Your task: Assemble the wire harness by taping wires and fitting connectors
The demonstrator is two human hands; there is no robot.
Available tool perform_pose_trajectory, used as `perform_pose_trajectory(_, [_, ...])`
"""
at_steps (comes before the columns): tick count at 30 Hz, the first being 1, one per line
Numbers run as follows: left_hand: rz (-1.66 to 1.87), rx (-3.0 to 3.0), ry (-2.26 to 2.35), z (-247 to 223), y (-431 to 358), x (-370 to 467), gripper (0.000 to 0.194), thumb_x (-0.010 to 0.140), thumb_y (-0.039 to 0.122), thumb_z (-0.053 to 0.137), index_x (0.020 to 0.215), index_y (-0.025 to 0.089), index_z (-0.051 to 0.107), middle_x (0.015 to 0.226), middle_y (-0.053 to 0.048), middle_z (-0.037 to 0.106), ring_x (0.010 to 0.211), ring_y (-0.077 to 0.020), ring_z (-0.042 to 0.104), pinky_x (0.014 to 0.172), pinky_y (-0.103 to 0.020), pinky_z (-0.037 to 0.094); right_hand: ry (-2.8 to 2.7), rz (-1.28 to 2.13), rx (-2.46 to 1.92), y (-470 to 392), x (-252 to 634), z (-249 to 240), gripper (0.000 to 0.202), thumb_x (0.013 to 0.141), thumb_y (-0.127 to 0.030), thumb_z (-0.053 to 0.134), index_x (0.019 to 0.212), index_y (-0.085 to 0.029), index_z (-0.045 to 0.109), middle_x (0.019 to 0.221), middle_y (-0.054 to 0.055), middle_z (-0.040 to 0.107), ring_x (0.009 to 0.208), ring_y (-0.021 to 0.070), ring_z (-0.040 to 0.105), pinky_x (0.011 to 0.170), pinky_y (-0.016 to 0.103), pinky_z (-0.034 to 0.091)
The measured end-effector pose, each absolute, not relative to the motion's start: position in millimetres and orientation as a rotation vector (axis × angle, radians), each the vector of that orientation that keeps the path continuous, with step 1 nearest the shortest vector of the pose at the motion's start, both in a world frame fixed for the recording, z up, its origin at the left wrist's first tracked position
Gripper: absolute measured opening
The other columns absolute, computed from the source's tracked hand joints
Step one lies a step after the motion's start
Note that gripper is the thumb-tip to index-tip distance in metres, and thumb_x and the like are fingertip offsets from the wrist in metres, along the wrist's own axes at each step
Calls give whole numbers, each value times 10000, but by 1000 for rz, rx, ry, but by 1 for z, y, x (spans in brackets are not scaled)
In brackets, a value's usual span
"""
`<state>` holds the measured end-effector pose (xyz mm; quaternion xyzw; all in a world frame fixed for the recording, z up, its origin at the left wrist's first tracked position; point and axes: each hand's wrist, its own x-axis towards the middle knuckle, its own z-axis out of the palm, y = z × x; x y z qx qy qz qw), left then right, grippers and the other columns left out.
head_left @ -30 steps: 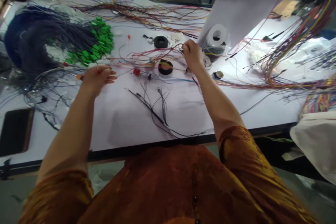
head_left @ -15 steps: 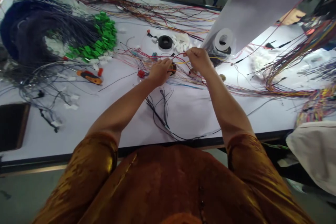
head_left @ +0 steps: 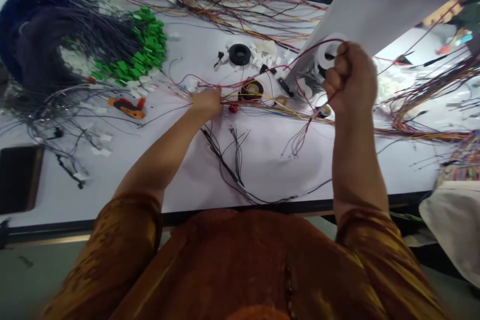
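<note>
My left hand [head_left: 208,103] is closed round a bundle of thin coloured wires [head_left: 287,114] that runs rightward over the white table. Raised at the right, my right hand [head_left: 350,77] pinches a dark red wire [head_left: 318,46], which arches back toward the left. Below that hand hangs a cluster of red wires with small metal ends [head_left: 300,141]. Between my hands lie a black-and-yellow tape roll [head_left: 252,90] and a small red connector [head_left: 233,108]. Black wires [head_left: 237,152] rest nearer my body.
Green connectors [head_left: 142,55] on dark blue wires lie at the left, near an orange cutter [head_left: 126,107]. A black tape roll [head_left: 239,54], white connectors [head_left: 264,54] and a white roll [head_left: 330,55] stand farther back. A dark tablet-like object [head_left: 19,179] sits at the left edge.
My right hand has moved right and is raised with the red wire, which now forms a loop. My left hand has shifted left along the wires. The red wire cluster now shows at the right.
</note>
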<state>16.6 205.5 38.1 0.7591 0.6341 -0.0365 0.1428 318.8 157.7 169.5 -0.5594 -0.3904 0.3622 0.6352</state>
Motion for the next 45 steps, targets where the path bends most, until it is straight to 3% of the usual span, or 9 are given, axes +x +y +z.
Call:
perform_pose_trajectory(4, [85,1910,1670,44,234,9,701,616,410,841,1211,129,602,997,-168,710,1111,-404,652,908,-478,527,-1249,855,-1396,149,332,166,222,989,-442,511,882,-256,574,502,-98,248,392,87,174,402,278,116])
perform_pose_trajectory(8, [508,1427,1390,49,248,-5,482,753,496,739,1089,194,571,938,-106,710,908,-271,713,768,-384,554,-1579,1058,-1325,129,337,152,358,866,-592,642,829,-236,652,461,-97,325,384,75,195,402,262,129])
perform_pose_trajectory(16, [871,997,1320,33,244,-6,190,849,375,616,858,218,509,979,-89,696,889,-189,703,720,-300,572,-2476,1247,-1266,57,276,75,187,906,-274,603,857,-175,753,843,70,727,771,167,644,742,300,479])
perform_pose_trajectory(21, [1113,1415,1457,23,240,4,227,819,298,604,1042,260,585,1086,-56,685,798,-163,675,724,-303,572,-2094,858,-1412,109,262,64,243,947,-316,549,879,-148,710,798,39,669,720,147,571,707,289,437])
perform_pose_trajectory(29, [738,2220,1431,21,246,35,364,796,118,535,1132,151,669,1219,-131,660,1103,-242,615,982,-379,493,-1826,430,-1700,230,204,37,138,851,-252,669,764,-201,575,870,48,614,882,202,552,863,367,459])
perform_pose_trajectory(35, [473,2247,1534,9,255,31,125,849,201,580,837,148,693,966,-128,665,1026,-292,618,966,-440,460,-1323,839,-1351,224,220,21,304,984,-451,514,782,-226,491,634,-44,495,599,109,485,625,260,458])
perform_pose_trajectory(39, [663,2013,1491,20,248,35,192,785,145,650,975,135,670,1044,-109,665,958,-223,626,896,-367,490,-1138,1000,-1142,203,234,38,359,930,-561,585,810,-231,515,542,-77,472,443,69,392,450,224,325])
perform_pose_trajectory(42, [892,1729,1184,47,230,39,314,835,280,671,1121,158,632,1032,-62,673,832,-149,617,749,-289,494,-1186,963,-1120,183,223,54,403,863,-595,665,784,-215,558,503,-82,478,420,51,362,434,223,289])
perform_pose_trajectory(45, [983,1625,1019,76,204,37,223,823,345,693,940,161,646,814,-9,640,716,-114,563,662,-252,446,-1222,974,-1089,165,202,68,391,860,-580,670,790,-201,603,509,-80,484,443,45,387,457,216,306])
